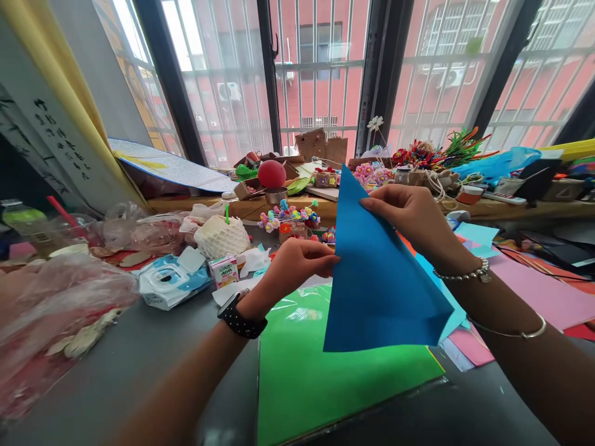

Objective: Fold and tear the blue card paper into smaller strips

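A sheet of blue paper is held up in the air, slanted, its upper end narrowing to a point. My left hand pinches its left edge between thumb and fingers. Higher up, my right hand grips the slanting right edge, thumb on the near face. The sheet's lower right corner bends outward. Beneath it lies a bright green sheet in a shiny clear wrapping, flat on the grey table. The far side of the blue paper is hidden from me.
At left are crumpled plastic bags, a wet-wipe pack, a small box and a foam-netted fruit with a green straw. Pink paper lies right. Craft flowers and a red ball stand toward the window ledge.
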Demonstrator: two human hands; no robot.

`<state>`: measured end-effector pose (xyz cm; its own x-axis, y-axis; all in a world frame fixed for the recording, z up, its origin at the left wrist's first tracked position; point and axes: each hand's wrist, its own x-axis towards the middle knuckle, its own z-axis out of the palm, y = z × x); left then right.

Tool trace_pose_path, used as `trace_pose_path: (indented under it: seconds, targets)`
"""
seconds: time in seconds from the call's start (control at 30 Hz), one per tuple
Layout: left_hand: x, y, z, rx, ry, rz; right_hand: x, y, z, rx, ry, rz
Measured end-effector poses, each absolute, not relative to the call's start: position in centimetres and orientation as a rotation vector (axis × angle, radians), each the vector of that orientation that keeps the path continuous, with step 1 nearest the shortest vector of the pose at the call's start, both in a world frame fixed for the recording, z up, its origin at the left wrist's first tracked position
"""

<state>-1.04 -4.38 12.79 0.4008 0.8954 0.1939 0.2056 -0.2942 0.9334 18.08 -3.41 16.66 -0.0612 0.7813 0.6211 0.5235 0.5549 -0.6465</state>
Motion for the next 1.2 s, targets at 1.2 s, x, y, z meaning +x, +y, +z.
trace_pose_path:
  seconds: [1.2]
  targets:
    - [-1.8,-2.8,10.2,1.758,1.064,0.955,21.3,-2.3,11.9,-1.259,-1.765,0.873]
